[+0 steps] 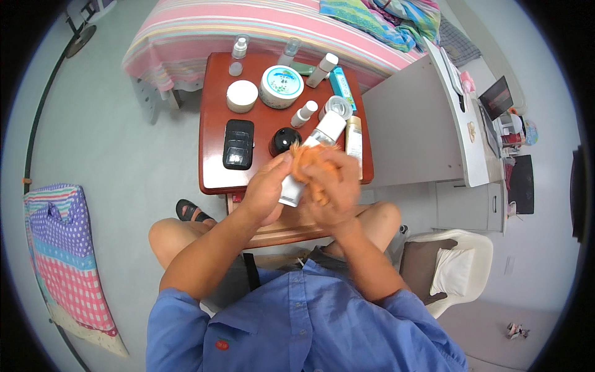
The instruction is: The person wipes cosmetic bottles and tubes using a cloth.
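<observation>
An orange cloth (pixel 308 162) is bunched up between my hands, above the near edge of the small red-brown table. My right hand (pixel 336 191), slightly blurred, closes over the cloth. A white container (pixel 291 191) slants below the cloth, and my left hand (pixel 263 191) grips it from the side, its thumb near the cloth. Just beyond the cloth shows a white cap with a silver collar (pixel 331 126); whether it belongs to the held container is hidden. A glossy black round jar (pixel 284 140) stands close to my left fingertips.
On the table (pixel 214 146) stand a black case (pixel 238 144), a white-lidded jar (pixel 242 96), a wide tub (pixel 282 87), a gold-capped tube (pixel 354 139), a clear jar (pixel 338 106) and several bottles. A striped bed (pixel 186 37) lies beyond; a white desk (pixel 409 118) stands right.
</observation>
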Motion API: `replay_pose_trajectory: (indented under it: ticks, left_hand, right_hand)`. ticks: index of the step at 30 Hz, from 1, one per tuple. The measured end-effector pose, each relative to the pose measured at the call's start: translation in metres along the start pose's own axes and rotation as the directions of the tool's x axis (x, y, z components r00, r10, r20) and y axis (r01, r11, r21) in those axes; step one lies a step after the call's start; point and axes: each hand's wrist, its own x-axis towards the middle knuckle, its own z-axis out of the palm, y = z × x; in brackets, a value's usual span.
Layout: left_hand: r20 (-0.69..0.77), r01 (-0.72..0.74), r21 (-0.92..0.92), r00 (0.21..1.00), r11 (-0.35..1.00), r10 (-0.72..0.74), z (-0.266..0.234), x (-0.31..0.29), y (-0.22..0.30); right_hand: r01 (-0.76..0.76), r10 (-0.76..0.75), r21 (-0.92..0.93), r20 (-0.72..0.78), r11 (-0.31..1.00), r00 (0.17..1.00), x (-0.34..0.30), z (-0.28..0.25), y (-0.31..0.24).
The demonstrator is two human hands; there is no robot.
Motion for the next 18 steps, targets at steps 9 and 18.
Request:
replay_pose_trajectory:
  ticks: [9,18]
  left_hand:
    - [-0.007,-0.125,0.021,0.992,0.992,0.125,-0.01,0.005,-0.009]
    - [0.046,-0.047,0.201,0.998,0.978,0.039,-0.005,-0.005,0.004]
  right_hand:
    - [-0.066,0.064,0.076,0.022,0.995,0.998,-0.006,0.005,-0.008]
    - [-0.157,0.166,0.058,-0.193,0.986,0.967,0.01,-0.006,0.012]
